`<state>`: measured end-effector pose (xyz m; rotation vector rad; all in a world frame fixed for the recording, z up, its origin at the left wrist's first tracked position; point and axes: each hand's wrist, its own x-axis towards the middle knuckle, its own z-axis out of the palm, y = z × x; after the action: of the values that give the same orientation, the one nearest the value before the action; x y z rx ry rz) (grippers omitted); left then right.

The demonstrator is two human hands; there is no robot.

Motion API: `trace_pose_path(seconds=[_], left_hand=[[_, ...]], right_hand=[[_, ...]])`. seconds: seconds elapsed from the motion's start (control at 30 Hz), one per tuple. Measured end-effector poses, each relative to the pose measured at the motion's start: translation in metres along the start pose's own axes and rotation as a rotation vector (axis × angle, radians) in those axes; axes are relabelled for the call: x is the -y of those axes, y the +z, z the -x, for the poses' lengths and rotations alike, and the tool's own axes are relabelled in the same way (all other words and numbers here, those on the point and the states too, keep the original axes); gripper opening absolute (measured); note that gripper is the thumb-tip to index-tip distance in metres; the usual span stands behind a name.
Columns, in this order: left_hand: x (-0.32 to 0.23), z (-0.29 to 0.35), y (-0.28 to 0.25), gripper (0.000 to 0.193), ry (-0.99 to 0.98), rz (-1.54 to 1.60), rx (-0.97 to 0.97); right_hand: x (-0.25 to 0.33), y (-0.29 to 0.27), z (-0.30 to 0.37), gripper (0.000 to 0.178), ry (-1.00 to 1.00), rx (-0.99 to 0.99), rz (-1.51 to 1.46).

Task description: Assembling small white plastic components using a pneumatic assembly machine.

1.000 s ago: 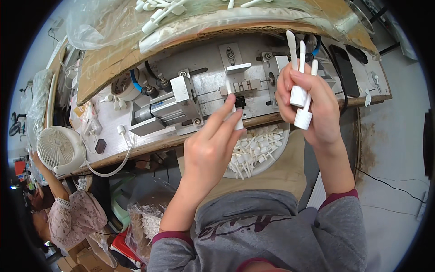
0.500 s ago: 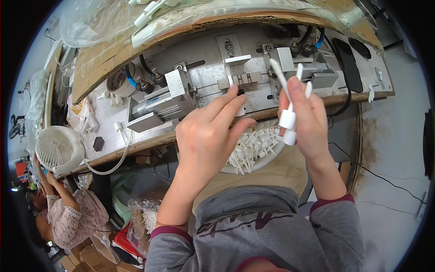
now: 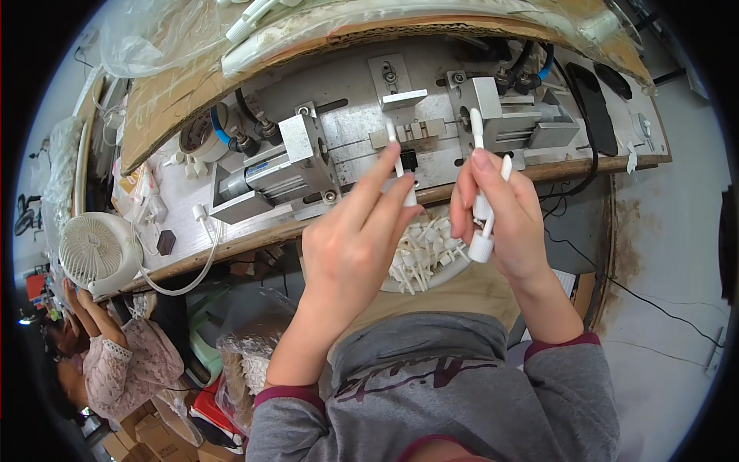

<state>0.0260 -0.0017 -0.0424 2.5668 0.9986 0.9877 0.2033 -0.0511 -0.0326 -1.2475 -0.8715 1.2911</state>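
My left hand (image 3: 350, 242) reaches to the small metal fixture (image 3: 416, 132) in the middle of the bench. Its fingers are closed about a white capped applicator (image 3: 391, 132), whose rod end lies at the fixture and whose cap shows by the thumb. To the right, my right hand (image 3: 512, 219) is closed on white capped applicators (image 3: 476, 127); two rods point up past the fingers and ribbed caps hang below. How many it holds is partly hidden. Below both hands, a round tub (image 3: 446, 279) is heaped with similar white pieces (image 3: 416, 258).
Metal cylinder clamps flank the fixture, one left (image 3: 262, 181) and one right (image 3: 516, 115). Cardboard (image 3: 177, 100) arches over the back. A white fan (image 3: 96, 250) stands at the left, a black phone (image 3: 591, 108) at the right. Another person (image 3: 131, 362) sits far left.
My right hand has lowered slightly, and the applicators in it have shifted between the fingers. My left thumb has drawn in toward the cap at the fixture.
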Motion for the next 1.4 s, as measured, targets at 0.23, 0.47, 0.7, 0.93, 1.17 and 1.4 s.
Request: trace_pose_path(seconds=[0.23,0.47,0.7,0.93,1.17,1.4], left_hand=[[-0.008,-0.021,-0.006,0.024,0.012,-0.269,0.132],[-0.007,-0.018,-0.005,0.031,0.015,0.009,0.072],[-0.037,-0.008,-0.01,0.031,-0.034,0.389,0.029],[-0.006,0.001,0.002,0.031,0.032,0.038,-0.068],[-0.002,-0.02,-0.004,0.024,0.055,-0.202,0.121],[-0.005,-0.021,-0.01,0.03,-0.07,-0.012,0.139]], right_hand=[[0.013,-0.004,0.013,0.043,-0.12,-0.06,0.098],[0.002,-0.012,0.011,0.04,-0.116,-0.179,0.14],[0.0,0.007,0.009,0.037,-0.086,0.039,0.139],[0.001,-0.012,0.002,0.046,-0.135,-0.051,0.107],[0.007,-0.012,0.007,0.045,-0.108,-0.019,-0.13],[0.02,-0.009,0.001,0.034,-0.24,-0.086,-0.298]])
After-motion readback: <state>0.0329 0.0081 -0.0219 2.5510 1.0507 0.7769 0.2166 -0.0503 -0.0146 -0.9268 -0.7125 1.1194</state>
